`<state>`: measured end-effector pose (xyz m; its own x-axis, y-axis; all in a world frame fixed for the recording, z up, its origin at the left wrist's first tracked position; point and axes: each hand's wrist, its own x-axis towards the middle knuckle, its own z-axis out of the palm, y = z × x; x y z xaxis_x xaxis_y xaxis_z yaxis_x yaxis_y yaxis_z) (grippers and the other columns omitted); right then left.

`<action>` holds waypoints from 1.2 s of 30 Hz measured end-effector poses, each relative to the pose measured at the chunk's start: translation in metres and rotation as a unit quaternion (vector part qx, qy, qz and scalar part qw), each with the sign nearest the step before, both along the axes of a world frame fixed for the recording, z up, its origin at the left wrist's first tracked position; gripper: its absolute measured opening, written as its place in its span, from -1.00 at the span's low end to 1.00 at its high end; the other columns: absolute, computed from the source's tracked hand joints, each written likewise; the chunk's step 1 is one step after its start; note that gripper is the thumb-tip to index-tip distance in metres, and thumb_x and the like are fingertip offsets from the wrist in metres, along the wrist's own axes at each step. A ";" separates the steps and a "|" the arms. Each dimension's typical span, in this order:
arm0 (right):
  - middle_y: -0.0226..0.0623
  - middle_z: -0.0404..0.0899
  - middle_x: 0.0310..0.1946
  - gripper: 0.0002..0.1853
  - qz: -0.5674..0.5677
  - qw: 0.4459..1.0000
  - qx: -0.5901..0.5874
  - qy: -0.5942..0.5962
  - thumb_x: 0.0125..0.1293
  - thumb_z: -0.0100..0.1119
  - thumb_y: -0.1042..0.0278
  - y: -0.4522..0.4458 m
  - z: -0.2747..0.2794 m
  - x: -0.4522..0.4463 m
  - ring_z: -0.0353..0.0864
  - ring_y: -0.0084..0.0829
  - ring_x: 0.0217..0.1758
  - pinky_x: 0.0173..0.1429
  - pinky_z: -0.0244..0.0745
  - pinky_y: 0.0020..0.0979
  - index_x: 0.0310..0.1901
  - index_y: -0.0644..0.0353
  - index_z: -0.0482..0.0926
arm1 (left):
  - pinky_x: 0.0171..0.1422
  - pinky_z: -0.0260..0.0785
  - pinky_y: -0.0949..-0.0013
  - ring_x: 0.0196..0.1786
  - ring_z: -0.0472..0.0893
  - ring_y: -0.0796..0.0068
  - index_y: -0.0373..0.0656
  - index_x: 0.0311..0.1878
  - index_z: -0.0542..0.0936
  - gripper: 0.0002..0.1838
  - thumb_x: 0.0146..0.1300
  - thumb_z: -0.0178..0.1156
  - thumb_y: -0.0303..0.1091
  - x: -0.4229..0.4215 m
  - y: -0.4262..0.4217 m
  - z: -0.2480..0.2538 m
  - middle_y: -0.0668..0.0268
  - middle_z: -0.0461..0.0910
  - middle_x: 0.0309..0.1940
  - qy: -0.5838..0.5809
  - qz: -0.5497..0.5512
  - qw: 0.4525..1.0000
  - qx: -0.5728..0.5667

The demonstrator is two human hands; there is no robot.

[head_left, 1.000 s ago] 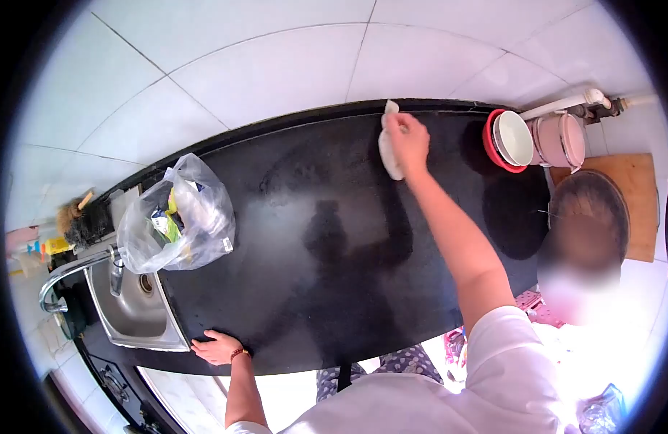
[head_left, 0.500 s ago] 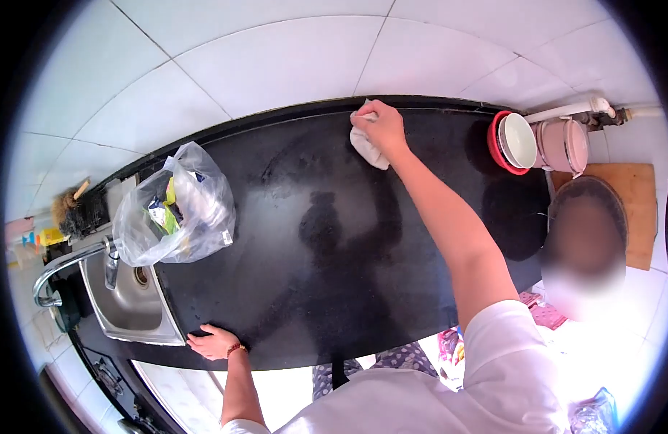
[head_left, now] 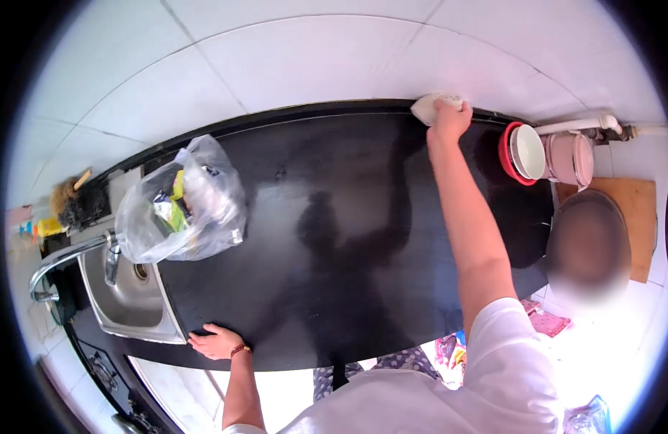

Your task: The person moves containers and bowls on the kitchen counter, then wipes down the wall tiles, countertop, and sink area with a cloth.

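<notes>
My right hand is closed on a whitish cloth at the back edge of the black countertop, close to the tiled wall. Part of the cloth spreads out to the left of my fingers and up against the raised rear lip. Fingers stretched out, my left hand lies flat on the counter's front edge, beside the right corner of the steel sink. It holds nothing.
A clear plastic bag with packets inside stands right of the faucet. Red and white bowls and a pink pot stand at the right end, near a white pipe. A person's blurred head is at right.
My right hand has moved to the right with the cloth, up to the counter's rear lip. My left hand has stayed at the front edge.
</notes>
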<state>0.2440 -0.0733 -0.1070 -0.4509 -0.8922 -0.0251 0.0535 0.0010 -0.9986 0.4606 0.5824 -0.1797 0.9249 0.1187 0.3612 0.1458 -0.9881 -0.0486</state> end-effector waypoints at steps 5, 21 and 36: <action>-0.17 0.48 0.01 -0.42 0.067 0.994 -0.007 -0.088 0.00 0.45 0.69 0.082 0.009 0.120 0.54 -0.31 0.03 0.19 0.52 -0.27 0.05 0.29 0.36 | 0.49 0.17 -0.04 0.56 0.24 0.15 -0.19 0.47 0.33 -0.34 0.53 -0.15 0.11 -0.005 -0.006 0.004 0.14 0.25 0.53 0.024 0.018 1.000 0.002; -0.25 0.58 -0.15 -0.57 0.133 0.978 -0.061 0.150 -0.04 0.57 0.43 0.174 -0.012 0.247 0.56 -0.34 -0.07 0.15 0.49 -0.32 -0.13 0.23 0.56 | 0.57 0.04 -0.08 0.59 0.17 0.12 -0.16 0.51 0.27 -0.36 0.49 -0.04 -0.01 -0.008 -0.017 0.013 0.13 0.18 0.57 0.043 0.039 0.998 -0.038; -0.10 0.46 -0.04 -0.66 0.261 0.917 -0.216 0.211 0.02 0.32 0.61 0.233 -0.001 0.315 0.43 -0.02 0.12 0.23 0.35 -0.12 -0.12 0.27 0.50 | 0.58 0.01 0.01 0.59 0.18 0.19 -0.13 0.52 0.26 -0.36 0.50 -0.04 0.01 -0.011 -0.020 0.016 0.19 0.21 0.55 0.029 0.034 0.999 -0.030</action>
<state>0.5586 0.1599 -0.1082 0.1530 -0.8746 0.4601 -0.2321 -0.4844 -0.8435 0.4493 0.5623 -0.1632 0.9328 0.2027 0.2981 0.2121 -0.9772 0.0007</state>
